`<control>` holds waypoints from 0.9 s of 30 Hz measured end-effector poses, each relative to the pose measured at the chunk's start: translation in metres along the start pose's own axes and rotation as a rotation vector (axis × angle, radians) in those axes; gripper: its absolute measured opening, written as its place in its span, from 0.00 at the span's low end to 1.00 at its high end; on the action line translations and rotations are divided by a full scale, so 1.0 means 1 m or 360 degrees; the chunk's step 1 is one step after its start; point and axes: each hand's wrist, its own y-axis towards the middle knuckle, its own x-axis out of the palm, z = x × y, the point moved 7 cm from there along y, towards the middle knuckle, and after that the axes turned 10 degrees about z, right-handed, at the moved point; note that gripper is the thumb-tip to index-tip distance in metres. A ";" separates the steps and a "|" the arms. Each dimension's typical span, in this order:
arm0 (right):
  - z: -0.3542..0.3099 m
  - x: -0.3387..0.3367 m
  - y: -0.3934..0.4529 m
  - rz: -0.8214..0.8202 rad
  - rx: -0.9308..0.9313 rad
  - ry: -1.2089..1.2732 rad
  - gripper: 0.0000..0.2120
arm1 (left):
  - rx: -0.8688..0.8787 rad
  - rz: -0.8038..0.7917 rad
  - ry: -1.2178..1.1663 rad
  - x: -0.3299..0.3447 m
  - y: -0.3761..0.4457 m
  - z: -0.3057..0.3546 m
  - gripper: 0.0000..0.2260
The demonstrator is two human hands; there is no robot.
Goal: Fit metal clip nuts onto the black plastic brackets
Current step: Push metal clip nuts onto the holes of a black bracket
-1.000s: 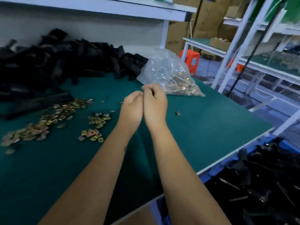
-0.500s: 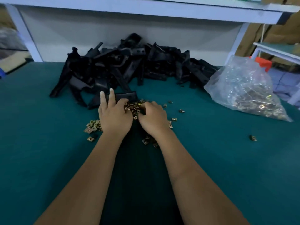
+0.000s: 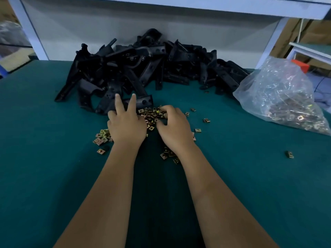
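Head view: little changed since half second ago; both hands still over clip nuts (image 3: 151,116) at frame centre, right hand (image 3: 172,128) shifted slightly. Left hand (image 3: 125,124) lies flat, two fingers straight, touching nearest bracket. Right hand's fingers curl into nuts; whether one is pinched, cannot tell. Bracket pile (image 3: 143,68) upper centre; bagged nuts (image 3: 283,97) right. Judgement: nuts light, stiff, sharp-edged, likely slippery; pinch by flat faces. Brackets rigid; hold beside mounting hole.

No readable text, no labels, no brand names, no numbers, no signs anywhere in view, nothing legible on the black plastic brackets (image 3: 143,68), the metal clip nuts (image 3: 150,115), the clear plastic bag (image 3: 279,93)
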 end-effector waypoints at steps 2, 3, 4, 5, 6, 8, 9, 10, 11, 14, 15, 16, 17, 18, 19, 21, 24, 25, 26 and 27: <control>-0.001 0.000 -0.002 0.0000 -0.0038 -0.0002 0.18 | 0.0002 0.0011 0.0029 -0.001 0.001 -0.001 0.30; -0.002 0.000 -0.003 0.0010 -0.0054 0.0010 0.17 | -0.0005 0.0057 -0.0018 -0.004 0.002 -0.001 0.29; -0.002 -0.001 -0.004 0.0025 -0.0065 0.0031 0.17 | -0.0014 0.0107 -0.0070 -0.007 0.003 -0.003 0.28; -0.003 -0.002 -0.004 0.0043 -0.0071 0.0052 0.16 | -0.0019 0.0149 -0.0106 -0.009 0.003 -0.005 0.26; -0.003 -0.004 -0.004 0.0064 -0.0073 0.0072 0.15 | -0.0021 0.0188 -0.0129 -0.012 0.003 -0.007 0.23; -0.003 -0.008 -0.004 0.0118 -0.0075 0.0121 0.14 | -0.0043 0.0267 -0.0229 -0.016 0.004 -0.013 0.17; -0.004 -0.011 -0.004 0.0156 -0.0077 0.0147 0.14 | -0.0064 0.0306 -0.0337 -0.018 0.004 -0.015 0.14; -0.004 -0.014 -0.004 0.0206 -0.0081 0.0164 0.13 | -0.0080 0.0350 -0.0482 -0.020 0.005 -0.015 0.11; -0.004 -0.018 -0.004 0.0265 -0.0083 0.0176 0.11 | -0.0087 0.0395 -0.0658 -0.023 0.005 -0.014 0.10; 0.001 -0.029 -0.004 0.0407 0.0031 0.0353 0.08 | -0.0144 0.0444 -0.1224 -0.030 0.005 -0.008 0.14; 0.005 -0.031 -0.004 0.0414 0.0113 0.0500 0.08 | -0.0205 0.0396 -0.1396 -0.029 0.005 -0.005 0.16; 0.008 -0.032 -0.005 0.0390 0.0195 0.0673 0.09 | -0.0288 0.0313 -0.1591 -0.025 0.004 -0.002 0.17; 0.009 -0.031 -0.005 0.0337 0.0263 0.0834 0.10 | -0.0393 0.0206 -0.1815 -0.019 0.003 0.002 0.19; 0.009 -0.029 -0.005 0.0260 0.0319 0.0971 0.10 | -0.0497 0.0091 -0.2042 -0.013 0.001 0.006 0.20; 0.008 -0.025 -0.005 0.0165 0.0376 0.1083 0.10 | -0.0575 -0.0011 -0.2216 -0.007 -0.001 0.010 0.20; 0.006 -0.016 -0.003 -0.0016 0.0469 0.1228 0.07 | -0.0602 -0.0155 -0.2338 -0.003 -0.003 0.018 0.22; 0.004 -0.012 0.001 -0.0102 0.0511 0.1298 0.05 | -0.0557 -0.0234 -0.2412 -0.002 -0.004 0.024 0.24; 0.006 -0.013 0.002 -0.0077 0.0541 0.1320 0.06 | -0.0535 -0.0270 -0.2450 -0.004 -0.004 0.025 0.24; 0.009 -0.015 0.003 -0.0021 0.0593 0.1343 0.08 | -0.0509 -0.0316 -0.2474 -0.005 -0.005 0.026 0.24; 0.015 -0.019 0.003 0.0065 0.0664 0.1380 0.10 | -0.0497 -0.0364 -0.2487 -0.006 -0.007 0.026 0.24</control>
